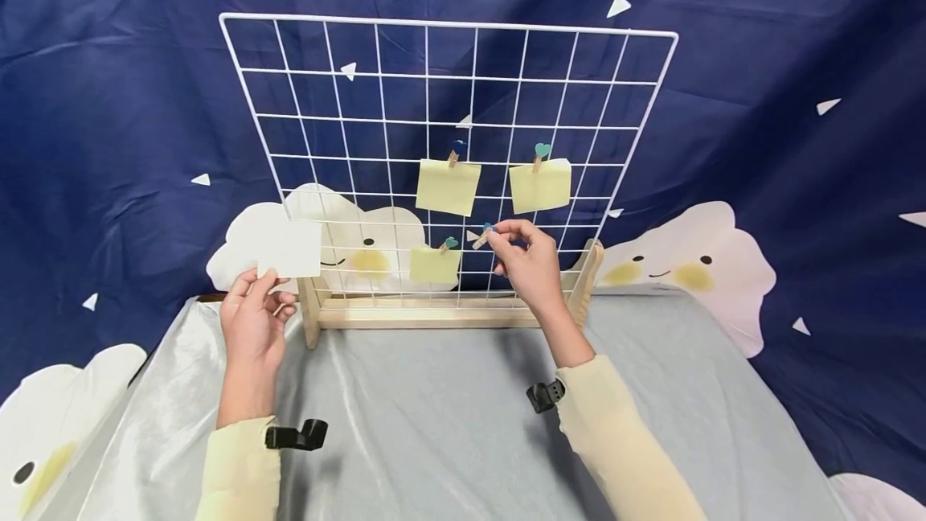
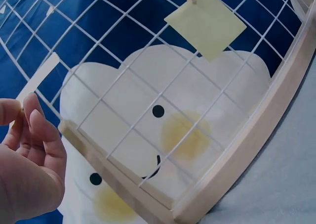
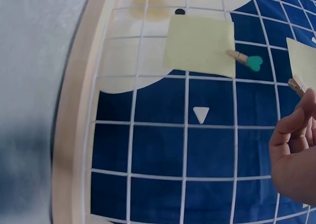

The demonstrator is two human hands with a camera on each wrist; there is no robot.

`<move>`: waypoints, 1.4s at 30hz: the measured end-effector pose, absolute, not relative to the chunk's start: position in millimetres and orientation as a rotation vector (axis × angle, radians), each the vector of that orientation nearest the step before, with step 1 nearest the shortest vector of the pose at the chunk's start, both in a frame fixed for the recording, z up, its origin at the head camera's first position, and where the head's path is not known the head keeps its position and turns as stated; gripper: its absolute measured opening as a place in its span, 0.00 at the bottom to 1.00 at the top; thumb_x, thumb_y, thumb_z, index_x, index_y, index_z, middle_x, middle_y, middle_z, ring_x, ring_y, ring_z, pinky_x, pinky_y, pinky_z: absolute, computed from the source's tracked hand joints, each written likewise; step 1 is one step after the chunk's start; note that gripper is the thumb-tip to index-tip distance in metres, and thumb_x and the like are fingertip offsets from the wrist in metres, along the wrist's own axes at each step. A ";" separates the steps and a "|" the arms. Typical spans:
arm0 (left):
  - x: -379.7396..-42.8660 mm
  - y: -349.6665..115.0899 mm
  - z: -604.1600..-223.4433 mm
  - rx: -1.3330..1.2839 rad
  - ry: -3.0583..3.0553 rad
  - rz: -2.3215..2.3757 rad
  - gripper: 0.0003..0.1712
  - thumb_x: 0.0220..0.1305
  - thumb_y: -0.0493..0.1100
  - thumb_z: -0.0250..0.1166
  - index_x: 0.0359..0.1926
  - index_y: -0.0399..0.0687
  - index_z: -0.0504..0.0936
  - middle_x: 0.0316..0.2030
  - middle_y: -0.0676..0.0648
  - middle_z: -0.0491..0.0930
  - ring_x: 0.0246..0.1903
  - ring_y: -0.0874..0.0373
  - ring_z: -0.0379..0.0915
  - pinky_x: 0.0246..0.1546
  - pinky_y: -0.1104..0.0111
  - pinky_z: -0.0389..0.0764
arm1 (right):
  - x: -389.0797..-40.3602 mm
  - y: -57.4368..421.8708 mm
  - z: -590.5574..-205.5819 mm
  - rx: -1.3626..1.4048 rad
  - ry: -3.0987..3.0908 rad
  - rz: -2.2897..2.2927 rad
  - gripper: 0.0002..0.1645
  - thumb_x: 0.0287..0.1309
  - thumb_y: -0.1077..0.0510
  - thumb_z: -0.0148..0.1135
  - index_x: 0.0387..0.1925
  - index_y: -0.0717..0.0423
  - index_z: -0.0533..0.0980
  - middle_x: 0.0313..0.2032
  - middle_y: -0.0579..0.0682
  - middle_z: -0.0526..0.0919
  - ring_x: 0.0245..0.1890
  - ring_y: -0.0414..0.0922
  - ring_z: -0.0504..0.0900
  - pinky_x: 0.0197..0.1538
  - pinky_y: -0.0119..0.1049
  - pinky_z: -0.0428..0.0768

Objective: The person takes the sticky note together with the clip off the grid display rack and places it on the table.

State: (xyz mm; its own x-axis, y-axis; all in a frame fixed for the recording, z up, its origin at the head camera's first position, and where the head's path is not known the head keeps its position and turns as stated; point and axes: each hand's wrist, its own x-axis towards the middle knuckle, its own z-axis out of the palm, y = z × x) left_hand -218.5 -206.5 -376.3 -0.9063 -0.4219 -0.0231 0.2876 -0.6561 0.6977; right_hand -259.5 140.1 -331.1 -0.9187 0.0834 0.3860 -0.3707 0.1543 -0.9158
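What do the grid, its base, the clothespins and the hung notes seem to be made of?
Grid: probably coated metal; thin, stiff white bars, though the coating hides the core.
Base: likely bare wood, pale tan and matte.
Clothespins: wood-toned bodies; coloured tops could be painted wood or plastic.
Hung notes: apparently matte paper, thin and slightly bent.

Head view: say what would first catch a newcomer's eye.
A white wire grid in a pale wooden stand fills the middle, three yellow paper notes clipped to it. The right hand pinches a blue-topped wooden clothespin before it; the left hand holds a whitish paper near its lower left corner.
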 end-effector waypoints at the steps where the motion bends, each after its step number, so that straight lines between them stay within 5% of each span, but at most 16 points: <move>1: -217.4 -207.4 -376.9 0.261 -1.022 -2.535 0.09 0.71 0.30 0.62 0.33 0.42 0.72 0.25 0.45 0.81 0.14 0.57 0.73 0.16 0.72 0.71 | -259.0 141.9 -332.3 0.263 -2.096 1.823 0.15 0.66 0.59 0.68 0.48 0.67 0.79 0.35 0.51 0.78 0.15 0.39 0.75 0.23 0.26 0.76; 42: -186.7 -233.2 -421.9 0.454 -0.975 -2.596 0.07 0.70 0.33 0.64 0.35 0.42 0.75 0.26 0.45 0.81 0.15 0.55 0.73 0.14 0.70 0.73 | -233.0 228.9 -374.2 -0.046 -2.039 1.852 0.17 0.66 0.60 0.67 0.47 0.72 0.76 0.34 0.50 0.72 0.17 0.34 0.75 0.24 0.25 0.76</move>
